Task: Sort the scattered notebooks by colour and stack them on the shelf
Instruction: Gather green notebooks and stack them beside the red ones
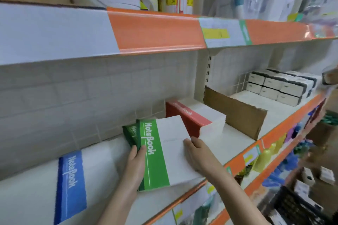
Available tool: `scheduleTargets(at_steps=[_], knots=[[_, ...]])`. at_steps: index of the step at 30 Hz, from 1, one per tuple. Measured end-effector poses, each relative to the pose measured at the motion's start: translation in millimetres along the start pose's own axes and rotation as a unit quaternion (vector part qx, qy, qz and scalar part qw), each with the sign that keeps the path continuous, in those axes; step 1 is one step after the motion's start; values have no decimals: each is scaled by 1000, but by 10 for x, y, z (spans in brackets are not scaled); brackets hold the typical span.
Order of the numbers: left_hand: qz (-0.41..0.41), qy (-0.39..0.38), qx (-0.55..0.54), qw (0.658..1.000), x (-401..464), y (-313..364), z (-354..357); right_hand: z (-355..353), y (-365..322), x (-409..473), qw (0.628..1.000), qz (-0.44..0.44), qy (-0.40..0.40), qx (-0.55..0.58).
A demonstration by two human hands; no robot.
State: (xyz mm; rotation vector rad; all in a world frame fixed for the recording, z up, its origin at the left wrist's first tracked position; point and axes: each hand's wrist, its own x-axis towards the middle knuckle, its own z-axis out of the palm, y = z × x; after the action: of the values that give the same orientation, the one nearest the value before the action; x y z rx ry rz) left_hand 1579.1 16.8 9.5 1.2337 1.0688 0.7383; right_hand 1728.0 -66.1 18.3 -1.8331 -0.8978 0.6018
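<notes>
Blue (72,186), green (155,153) and red notebook stacks (192,118) occupy the white shelf (237,133); both hands' fingers (189,142) clamp the green stack, squaring unfinished.

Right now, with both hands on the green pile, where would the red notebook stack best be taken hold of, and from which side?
Take the red notebook stack by its two long sides, coming in from the front of the shelf. It lies flat with its white page edges facing forward and free. The cardboard divider stands on its right and the green notebooks crowd its left, so a straight side approach looks tight.
</notes>
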Motion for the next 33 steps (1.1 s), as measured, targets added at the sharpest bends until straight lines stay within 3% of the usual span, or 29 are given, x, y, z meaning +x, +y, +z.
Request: scheduleTargets(at_steps=[5,15,24,33], knots=[[104,77,106,986,196,110,-173,58,-119,465,997,-10,-71,-14],[130,207,295,924,615,85,-108,198,-79,1089,974,-75,-136,-167],[107,256,347,896,748,24,-10,328,-74,1267,952,-128,-136,-242],[85,248,362,895,763,-54,58,354,76,1328,950,-144,-132,-242]])
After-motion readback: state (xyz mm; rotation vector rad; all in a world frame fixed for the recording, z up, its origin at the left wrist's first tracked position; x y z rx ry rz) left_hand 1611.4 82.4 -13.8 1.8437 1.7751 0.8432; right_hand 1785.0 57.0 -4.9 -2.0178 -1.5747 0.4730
